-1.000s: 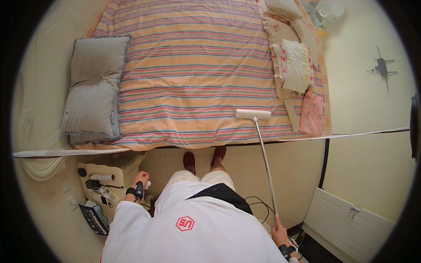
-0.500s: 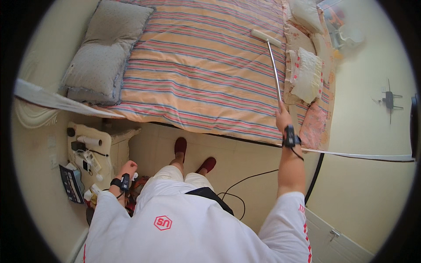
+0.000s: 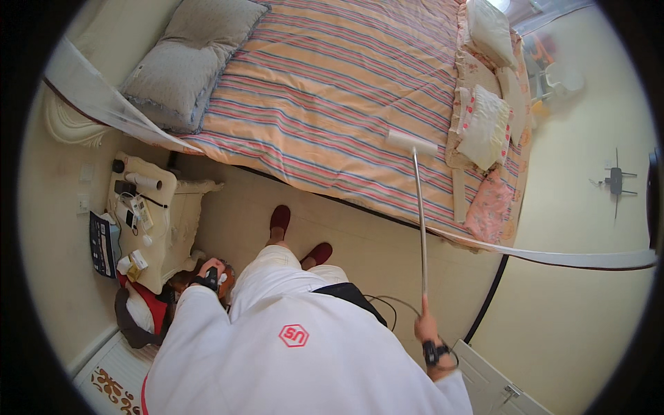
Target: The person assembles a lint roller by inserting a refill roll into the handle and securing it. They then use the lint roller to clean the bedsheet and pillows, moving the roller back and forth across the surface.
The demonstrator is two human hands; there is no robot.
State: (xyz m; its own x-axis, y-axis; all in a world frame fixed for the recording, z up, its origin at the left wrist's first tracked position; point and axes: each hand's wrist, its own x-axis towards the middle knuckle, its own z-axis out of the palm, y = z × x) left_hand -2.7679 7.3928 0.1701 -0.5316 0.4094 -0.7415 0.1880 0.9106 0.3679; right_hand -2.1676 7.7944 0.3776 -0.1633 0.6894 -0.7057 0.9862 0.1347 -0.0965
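Observation:
My right hand (image 3: 426,325) is wrapped round the lower end of a long metal handle (image 3: 422,228). At the handle's far end, a white sticky lint roller (image 3: 413,142) lies on the striped bedspread (image 3: 325,104), close to the bed's near edge. Down at my left side, my left hand (image 3: 214,265) is closed, its fingers curled. A small white bit shows by those fingers, but whether they hold it is too small to make out. Each wrist wears a black strapped device.
Grey pillows (image 3: 183,76) lie at the bed's left, pale cushions (image 3: 487,128) and a pink one (image 3: 490,207) at its right. A cluttered cream nightstand (image 3: 169,214) stands left. A dark cable (image 3: 387,299) runs over the floor. A white gauzy band (image 3: 546,257) edges the bed.
My right hand has drawn back toward me, pulling the lint roller across the bedspread to near the bed's edge. My left hand has moved slightly, and the view has shifted.

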